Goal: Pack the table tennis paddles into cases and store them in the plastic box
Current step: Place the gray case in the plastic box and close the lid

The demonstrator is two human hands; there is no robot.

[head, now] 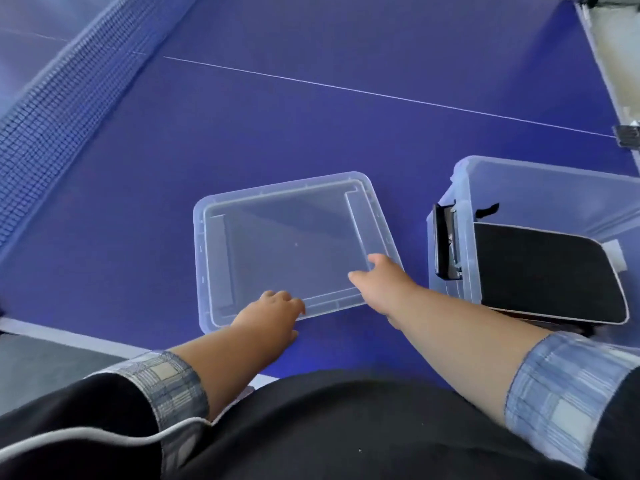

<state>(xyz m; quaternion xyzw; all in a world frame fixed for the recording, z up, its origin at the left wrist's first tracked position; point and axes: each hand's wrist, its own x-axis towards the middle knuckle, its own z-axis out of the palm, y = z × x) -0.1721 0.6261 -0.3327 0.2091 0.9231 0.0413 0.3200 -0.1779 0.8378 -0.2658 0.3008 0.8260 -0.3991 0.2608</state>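
A clear plastic lid [291,244] lies flat on the blue table in front of me. My left hand [268,315] is at its near-left edge with the fingers curled over the rim. My right hand [384,284] covers the lid's near-right corner, thumb on top of the rim. To the right stands the clear plastic box [540,181], open at the top. A black paddle case [543,271] with a white trim leans inside it. No loose paddle shows.
The blue table tennis table [311,116] stretches ahead, with a white centre line. The net [59,105] runs along the left. A black latch [445,242] hangs on the box's left wall. The table's near edge is just under my forearms.
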